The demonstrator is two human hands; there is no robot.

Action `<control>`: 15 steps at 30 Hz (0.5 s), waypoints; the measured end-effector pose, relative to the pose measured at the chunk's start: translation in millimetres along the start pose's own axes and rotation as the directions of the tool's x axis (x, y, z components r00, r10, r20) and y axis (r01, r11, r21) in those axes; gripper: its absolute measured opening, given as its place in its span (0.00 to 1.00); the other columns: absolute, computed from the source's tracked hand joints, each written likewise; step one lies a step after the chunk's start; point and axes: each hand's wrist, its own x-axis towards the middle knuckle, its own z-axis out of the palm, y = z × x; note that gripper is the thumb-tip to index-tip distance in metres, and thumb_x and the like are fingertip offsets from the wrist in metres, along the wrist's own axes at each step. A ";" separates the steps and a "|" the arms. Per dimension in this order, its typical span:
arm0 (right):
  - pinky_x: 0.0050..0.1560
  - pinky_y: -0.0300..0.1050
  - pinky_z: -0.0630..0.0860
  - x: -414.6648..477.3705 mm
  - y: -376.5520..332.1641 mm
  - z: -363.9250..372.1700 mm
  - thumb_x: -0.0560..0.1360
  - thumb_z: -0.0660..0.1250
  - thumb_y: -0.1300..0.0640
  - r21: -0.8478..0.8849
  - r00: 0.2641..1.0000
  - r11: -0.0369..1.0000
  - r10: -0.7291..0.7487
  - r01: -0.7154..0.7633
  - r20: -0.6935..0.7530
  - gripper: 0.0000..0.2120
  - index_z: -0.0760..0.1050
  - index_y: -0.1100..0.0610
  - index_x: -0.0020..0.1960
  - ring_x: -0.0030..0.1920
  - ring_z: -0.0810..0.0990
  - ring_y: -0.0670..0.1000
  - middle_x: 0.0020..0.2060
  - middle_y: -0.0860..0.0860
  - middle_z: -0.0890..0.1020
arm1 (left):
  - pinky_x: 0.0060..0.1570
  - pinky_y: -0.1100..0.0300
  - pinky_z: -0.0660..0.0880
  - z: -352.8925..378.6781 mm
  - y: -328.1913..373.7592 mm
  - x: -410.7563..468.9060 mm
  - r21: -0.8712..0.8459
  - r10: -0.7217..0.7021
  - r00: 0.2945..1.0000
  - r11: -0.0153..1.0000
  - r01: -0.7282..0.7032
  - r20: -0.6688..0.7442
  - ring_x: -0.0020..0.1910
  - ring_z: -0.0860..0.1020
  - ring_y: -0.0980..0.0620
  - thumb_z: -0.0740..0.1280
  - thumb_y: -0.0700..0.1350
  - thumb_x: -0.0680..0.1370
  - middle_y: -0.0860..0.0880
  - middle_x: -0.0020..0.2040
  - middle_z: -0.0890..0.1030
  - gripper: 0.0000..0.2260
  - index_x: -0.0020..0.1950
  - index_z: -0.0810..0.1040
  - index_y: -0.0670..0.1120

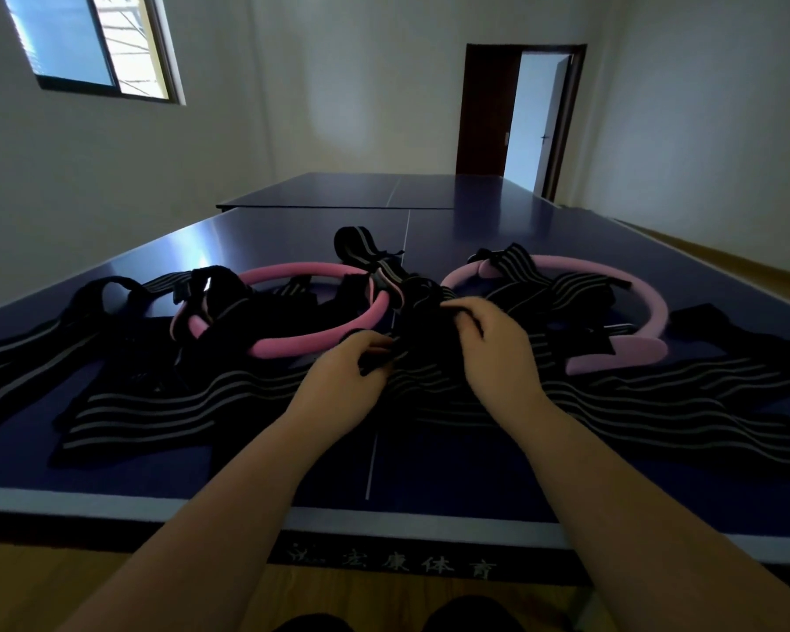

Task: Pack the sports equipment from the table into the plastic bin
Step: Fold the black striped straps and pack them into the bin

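Observation:
Several black elastic wraps with grey stripes [165,417] lie spread over the blue table [247,472]. Among them rest two pink foam rings: one at the left-centre [320,344], one at the right [648,303]. At the table's middle, both hands hold one bundled black striped wrap [423,321]. My left hand [347,376] pinches its lower left part. My right hand [493,344] curls over its top right. No plastic bin is in view.
The table's near edge [407,522] carries a white line and printed characters. A second blue table [384,189] stands behind. An open doorway [534,125] is at the back right, a window [92,43] at the upper left. Wooden floor runs along the right.

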 end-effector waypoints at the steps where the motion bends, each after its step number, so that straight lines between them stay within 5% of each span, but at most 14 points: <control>1: 0.50 0.23 0.68 7.2 -3.3 -2.4 0.82 0.59 0.57 0.055 0.998 0.998 0.030 -0.027 -0.055 0.12 0.80 0.52 0.58 0.51 0.78 0.40 0.52 0.44 0.82 | 0.51 0.69 0.73 -2.6 2.5 4.4 -0.022 -0.019 1.000 1.000 0.018 -0.023 0.54 0.80 0.59 0.66 0.43 0.80 0.56 0.56 0.82 0.13 0.64 0.77 0.53; 3: 0.46 0.22 0.68 20.9 -9.1 -6.9 0.83 0.59 0.56 0.167 0.986 0.985 0.072 -0.047 -0.149 0.10 0.79 0.53 0.55 0.47 0.78 0.35 0.49 0.43 0.81 | 0.50 0.63 0.76 -9.2 8.4 11.7 -0.027 -0.053 0.994 0.998 0.051 -0.100 0.50 0.80 0.57 0.63 0.43 0.82 0.55 0.54 0.81 0.12 0.64 0.77 0.53; 6: 0.42 0.31 0.69 41.1 -16.0 -10.8 0.83 0.59 0.56 0.270 0.961 0.962 0.118 -0.048 -0.250 0.08 0.76 0.54 0.48 0.40 0.76 0.38 0.42 0.45 0.79 | 0.46 0.67 0.71 -19.3 18.4 27.1 -0.092 -0.076 0.958 0.994 0.053 -0.276 0.48 0.77 0.59 0.60 0.43 0.83 0.57 0.50 0.79 0.11 0.62 0.78 0.52; 9: 0.36 0.33 0.69 55.3 -15.1 -10.0 0.83 0.60 0.54 0.350 0.933 0.933 0.198 -0.085 -0.302 0.13 0.76 0.59 0.45 0.37 0.75 0.43 0.39 0.50 0.79 | 0.43 0.65 0.74 -20.5 32.8 42.6 -0.404 -0.281 0.882 0.907 0.115 -0.379 0.44 0.79 0.54 0.62 0.48 0.82 0.56 0.42 0.80 0.06 0.48 0.77 0.52; 12: 0.36 0.38 0.71 59.7 -13.3 -0.7 0.81 0.63 0.53 0.432 0.937 0.892 0.257 -0.136 -0.237 0.17 0.74 0.66 0.42 0.33 0.75 0.47 0.34 0.56 0.78 | 0.54 0.51 0.78 -15.3 43.0 65.4 -0.851 -0.558 0.812 0.499 0.166 -0.169 0.50 0.82 0.44 0.65 0.57 0.80 0.47 0.49 0.84 0.12 0.47 0.78 0.50; 15: 0.36 0.45 0.71 51.7 -6.9 14.4 0.80 0.66 0.53 0.598 0.933 0.765 0.353 -0.241 -0.076 0.19 0.70 0.68 0.39 0.33 0.73 0.51 0.32 0.58 0.74 | 0.51 0.46 0.81 -1.6 41.6 79.6 -0.972 -0.548 0.833 0.148 0.183 0.074 0.50 0.83 0.41 0.69 0.61 0.76 0.43 0.52 0.85 0.19 0.54 0.80 0.46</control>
